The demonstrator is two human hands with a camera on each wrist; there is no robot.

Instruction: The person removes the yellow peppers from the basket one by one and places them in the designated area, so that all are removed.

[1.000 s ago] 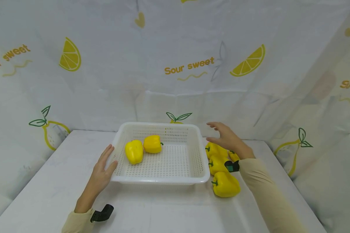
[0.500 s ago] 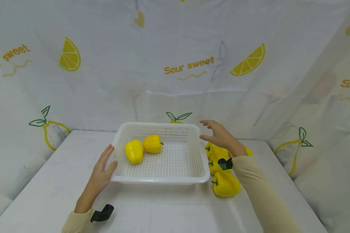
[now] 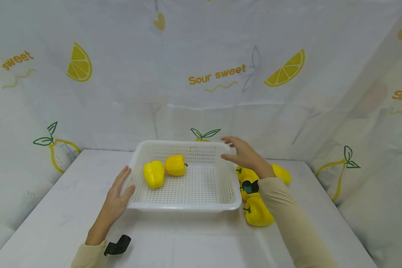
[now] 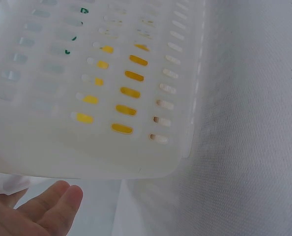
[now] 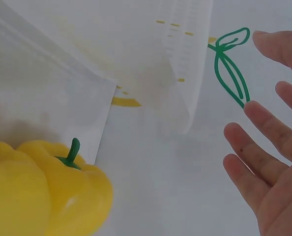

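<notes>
A white perforated plastic basket (image 3: 184,207) sits in the middle of the table. Two yellow bell peppers lie in its left half, one upright-looking pepper (image 3: 154,175) and another pepper (image 3: 175,165) with its green stem to the right. My left hand (image 3: 117,195) is at the basket's left rim, fingers extended; in the left wrist view its fingertips (image 4: 71,196) show beside the rim. Over the basket's back right corner hovers my right hand (image 3: 242,154), fingers spread and bent a little, holding nothing. The right wrist view shows its fingers apart from the basket wall.
Several yellow bell peppers lie right of the basket, including a front pepper (image 3: 258,212) and a far right pepper (image 3: 282,173); my right forearm partly covers the group. A white lemon-print curtain (image 3: 137,82) hangs behind the white table (image 3: 187,242).
My right hand has moved left from above the peppers to the basket's back right corner, uncovering the far right pepper. The left hand, basket and peppers have stayed put.
</notes>
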